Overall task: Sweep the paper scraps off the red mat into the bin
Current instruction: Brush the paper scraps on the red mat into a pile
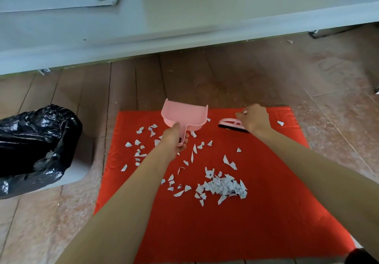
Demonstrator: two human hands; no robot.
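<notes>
Here, with the left hand (174, 138) gripping the pink dustpan (184, 114) by its handle and the right hand (255, 118) clasping the hand brush (228, 124), the heaped paper scraps (223, 187) lie person-ward of both grips, nearer the right.

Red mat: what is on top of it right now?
Scattered white paper scraps, heaped near the middle, and a pink brush at the far edge, gripped by the right hand. The left hand holds a pink dustpan there too. The arms hide part of the mat.
</notes>
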